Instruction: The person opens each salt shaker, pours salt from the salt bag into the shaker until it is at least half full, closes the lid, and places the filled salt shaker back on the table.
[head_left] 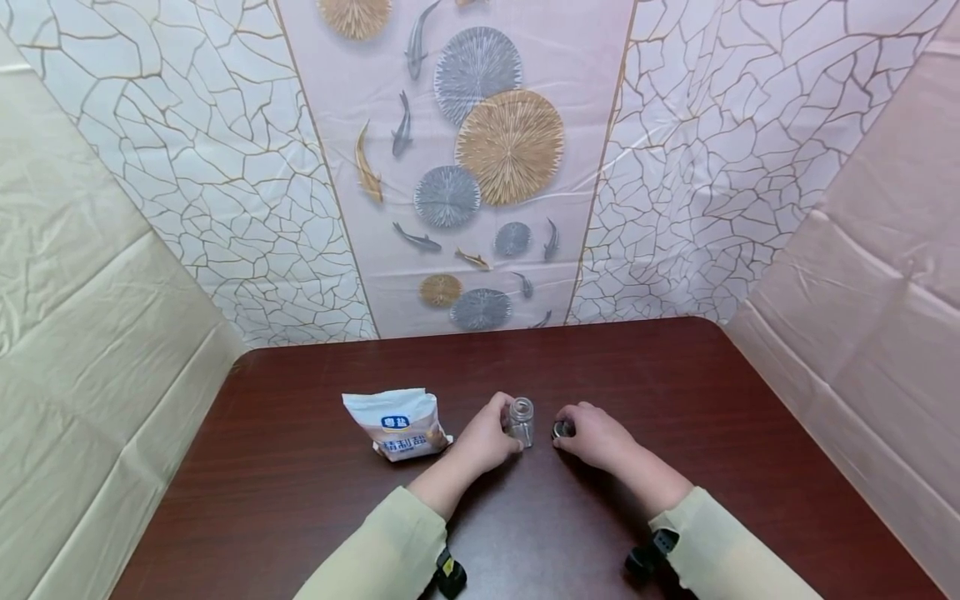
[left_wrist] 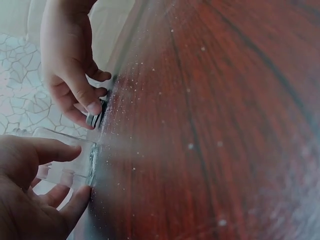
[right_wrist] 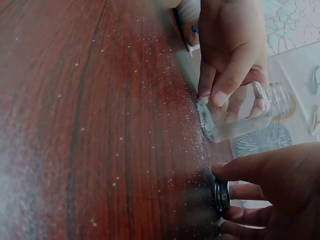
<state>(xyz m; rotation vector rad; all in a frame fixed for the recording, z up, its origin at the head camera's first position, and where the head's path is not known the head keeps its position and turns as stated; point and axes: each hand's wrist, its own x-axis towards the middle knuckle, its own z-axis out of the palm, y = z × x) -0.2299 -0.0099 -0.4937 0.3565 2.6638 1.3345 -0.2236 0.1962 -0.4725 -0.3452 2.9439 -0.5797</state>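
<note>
A small clear glass jar (head_left: 522,422) with a threaded, uncapped mouth stands upright on the table. My left hand (head_left: 483,435) grips its side, thumb on the near side and fingers round the far side; through the glass in the right wrist view (right_wrist: 240,107) no filling shows. To the right of the jar, a dark-rimmed round lid (head_left: 562,428) is down at the tabletop. My right hand (head_left: 600,437) pinches this lid between thumb and fingers, as the right wrist view shows too. A short gap separates the two hands.
A soft white and pink bag of salt (head_left: 401,425) with blue print stands left of my left hand. White grains are scattered over the dark red-brown table (head_left: 300,500). A patterned cloth wall (head_left: 480,250) rises behind the table's far edge, and beige cloth hangs at both sides.
</note>
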